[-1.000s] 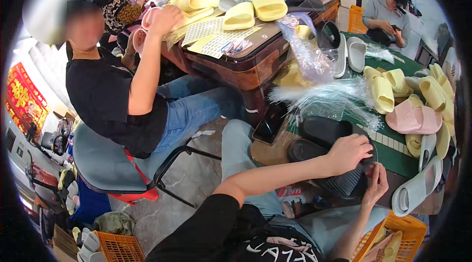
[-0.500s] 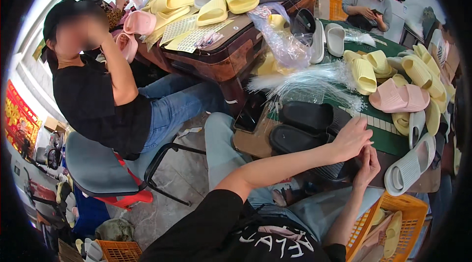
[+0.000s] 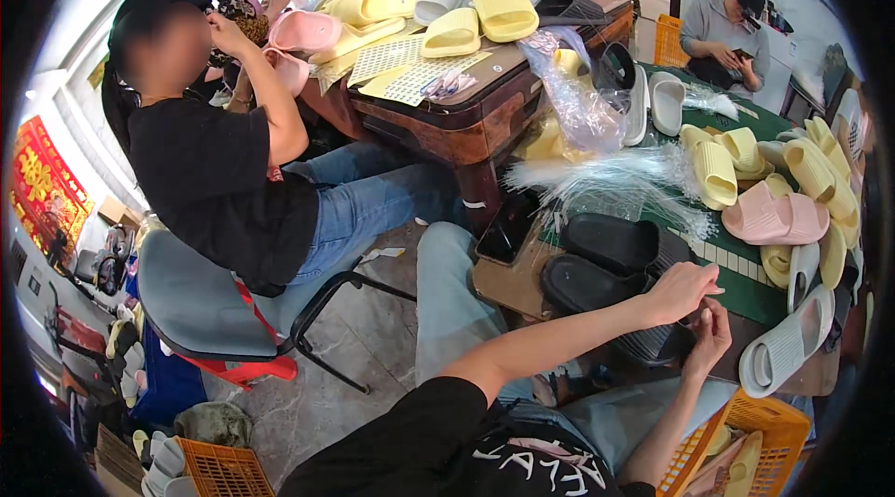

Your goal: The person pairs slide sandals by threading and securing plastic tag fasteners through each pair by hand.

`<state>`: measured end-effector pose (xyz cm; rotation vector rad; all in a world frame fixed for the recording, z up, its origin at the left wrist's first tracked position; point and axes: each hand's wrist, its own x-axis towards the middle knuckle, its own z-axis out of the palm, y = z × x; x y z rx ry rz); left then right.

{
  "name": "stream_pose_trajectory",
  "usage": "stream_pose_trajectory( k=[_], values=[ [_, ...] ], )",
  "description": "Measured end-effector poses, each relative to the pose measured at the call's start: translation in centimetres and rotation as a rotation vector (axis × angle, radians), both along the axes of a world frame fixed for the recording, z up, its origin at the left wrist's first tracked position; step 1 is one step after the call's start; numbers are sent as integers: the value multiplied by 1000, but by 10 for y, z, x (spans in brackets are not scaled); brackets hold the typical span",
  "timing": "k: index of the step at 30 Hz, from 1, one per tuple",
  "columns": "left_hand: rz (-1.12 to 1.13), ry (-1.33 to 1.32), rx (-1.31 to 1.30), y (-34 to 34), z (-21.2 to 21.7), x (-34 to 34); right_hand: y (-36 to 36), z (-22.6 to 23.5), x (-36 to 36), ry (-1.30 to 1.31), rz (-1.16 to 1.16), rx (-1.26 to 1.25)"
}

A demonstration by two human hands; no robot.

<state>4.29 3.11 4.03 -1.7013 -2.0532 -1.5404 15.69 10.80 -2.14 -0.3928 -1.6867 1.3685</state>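
A black slipper (image 3: 653,346) lies sole-up with its ribbed sole showing at the near edge of the green table (image 3: 746,278). My left hand (image 3: 679,292) lies over its far end with the fingers drawn together. My right hand (image 3: 713,338) comes up from below and pinches the same end, so the fingertips of both hands meet. Whether anything small sits between the fingertips is hidden. Two more black slippers (image 3: 606,241) lie just left of my hands.
Yellow slippers (image 3: 718,171), pink slippers (image 3: 769,213) and a grey slipper (image 3: 783,348) crowd the green table beside a bundle of clear plastic bags (image 3: 615,180). A brown table (image 3: 485,110) holds more slippers. A seated co-worker (image 3: 224,180) is on the left, an orange basket (image 3: 755,446) by my right elbow.
My left hand's fingers have drawn together from a spread hold and now meet my right fingertips at the slipper's end. The co-worker's hand stays up by the face.
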Motion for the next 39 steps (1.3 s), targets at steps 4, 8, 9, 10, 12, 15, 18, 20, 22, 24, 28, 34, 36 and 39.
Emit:
stream_pose_trajectory(
  k=[4, 8, 9, 10, 12, 15, 18, 20, 22, 24, 28, 34, 36, 39],
  values=[
    [-4, -33, -65, 0, -1, -1, -3, 5, -1, 71, -53, -135],
    [-25, -11, -125, 2, 1, 5, 3, 0, 9, 23, -110, -180],
    [-24, -15, -150, 5, -2, 7, 4, 0, 9, 7, -155, -165],
    [-15, -7, -183, 8, -4, 6, 2, 4, 10, -15, -160, -191],
    [-29, 9, -220, 3, 0, 4, 2, 4, 4, -18, -170, -242],
    [19, -18, -203, -2, -8, -9, -13, 17, -15, 2, -110, -332],
    [-12, -24, -162, -1, -7, -9, -10, 12, -15, 104, -24, -461],
    [-56, -46, -191, -3, -4, -9, -11, 16, -13, 144, 6, -492],
    [-113, -40, -231, -1, 1, -7, -8, 17, -9, 155, 7, -492],
    [-124, -48, -228, -3, 5, -4, -6, 16, -8, 126, 41, -483],
    [-129, -51, -191, -4, 4, -5, -6, 13, -10, 126, 54, -487],
    [-60, -16, -182, -2, -2, 2, -5, 15, -10, 116, 42, -503],
    [-95, -37, -187, -1, 0, 5, -2, 15, -7, 144, 78, -510],
    [-115, -94, -218, -6, 8, 2, -3, 14, -9, 183, 107, -539]
  ],
)
